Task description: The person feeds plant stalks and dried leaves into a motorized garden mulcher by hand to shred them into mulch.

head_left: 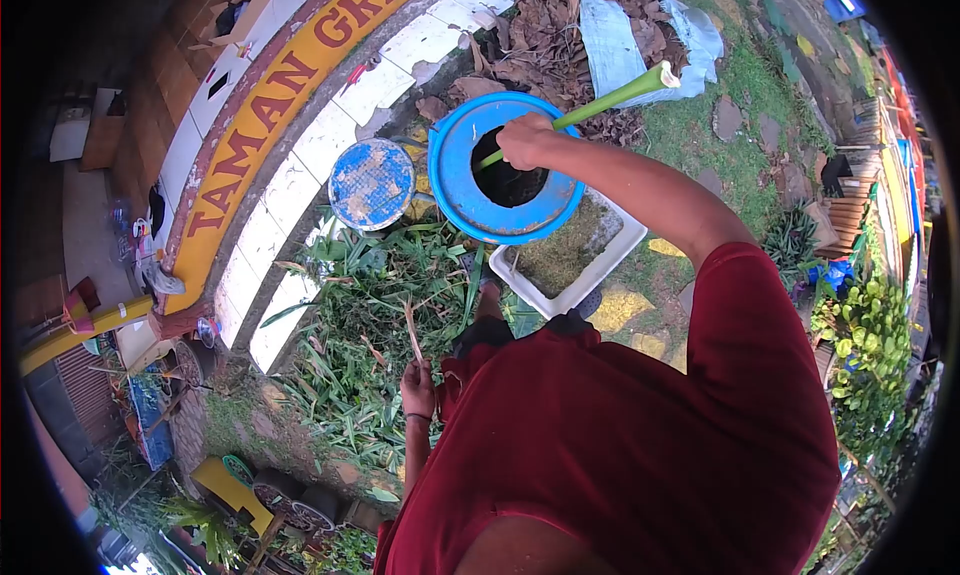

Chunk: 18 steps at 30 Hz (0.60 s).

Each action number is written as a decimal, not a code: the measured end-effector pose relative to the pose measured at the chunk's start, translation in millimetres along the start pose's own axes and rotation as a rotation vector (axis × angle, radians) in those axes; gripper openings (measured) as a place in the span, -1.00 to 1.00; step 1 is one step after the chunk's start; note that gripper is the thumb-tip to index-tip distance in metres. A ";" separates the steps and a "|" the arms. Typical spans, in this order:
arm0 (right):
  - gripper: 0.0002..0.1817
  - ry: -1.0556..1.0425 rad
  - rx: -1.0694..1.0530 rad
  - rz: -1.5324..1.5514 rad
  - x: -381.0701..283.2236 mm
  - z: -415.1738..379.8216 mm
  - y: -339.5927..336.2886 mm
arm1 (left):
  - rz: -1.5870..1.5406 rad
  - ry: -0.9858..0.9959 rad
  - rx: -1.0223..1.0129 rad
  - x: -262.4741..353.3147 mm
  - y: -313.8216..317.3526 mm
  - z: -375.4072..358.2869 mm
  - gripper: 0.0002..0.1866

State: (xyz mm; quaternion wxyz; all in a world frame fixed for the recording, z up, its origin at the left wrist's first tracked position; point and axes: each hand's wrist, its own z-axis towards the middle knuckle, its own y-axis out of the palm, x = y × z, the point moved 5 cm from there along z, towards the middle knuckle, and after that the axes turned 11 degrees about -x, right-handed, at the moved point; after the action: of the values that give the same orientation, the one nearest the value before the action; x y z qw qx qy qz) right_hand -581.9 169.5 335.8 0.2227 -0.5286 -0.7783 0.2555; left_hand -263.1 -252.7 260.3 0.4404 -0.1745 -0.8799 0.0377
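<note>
My right hand (527, 141) is closed round a long green stalk (620, 93). One end of the stalk goes into the round opening of a blue barrel (458, 180); its pale cut end points up and to the right. The barrel's inside is dark, so its contents cannot be made out. Lower on the left, my left hand (417, 387) grips a thin, pale brown, stick-like piece (412, 333) that points away from me over a heap of cut green leaves (355, 345).
Left of the barrel is a round blue lid (371, 183) with dirt on it. A white tray (570, 303) holding greenish-brown material sits close to the barrel. Behind are dry brown leaves (535, 35) and a pale blue sack (612, 60). A yellow lettered kerb (290, 80) curves along the left.
</note>
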 end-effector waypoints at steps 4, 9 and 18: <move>-0.78 0.132 0.104 -0.057 14.1 1.8 13.5 | 0.052 -0.025 0.007 -4.4 -1.2 -3.9 -0.79; -0.80 0.214 -0.170 -0.518 9.8 50.3 55.9 | -0.011 -0.038 0.019 2.9 0.3 1.9 -0.79; -0.74 0.006 0.073 -0.003 6.8 5.7 9.3 | -0.131 -0.029 -0.012 18.1 12.6 1.4 -0.80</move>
State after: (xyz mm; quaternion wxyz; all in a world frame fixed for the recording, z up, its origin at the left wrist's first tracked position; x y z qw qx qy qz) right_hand -581.2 177.8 326.0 0.2446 -0.5198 -0.7685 0.2817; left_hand -270.7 -234.6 270.5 0.4282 -0.1184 -0.8959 0.0062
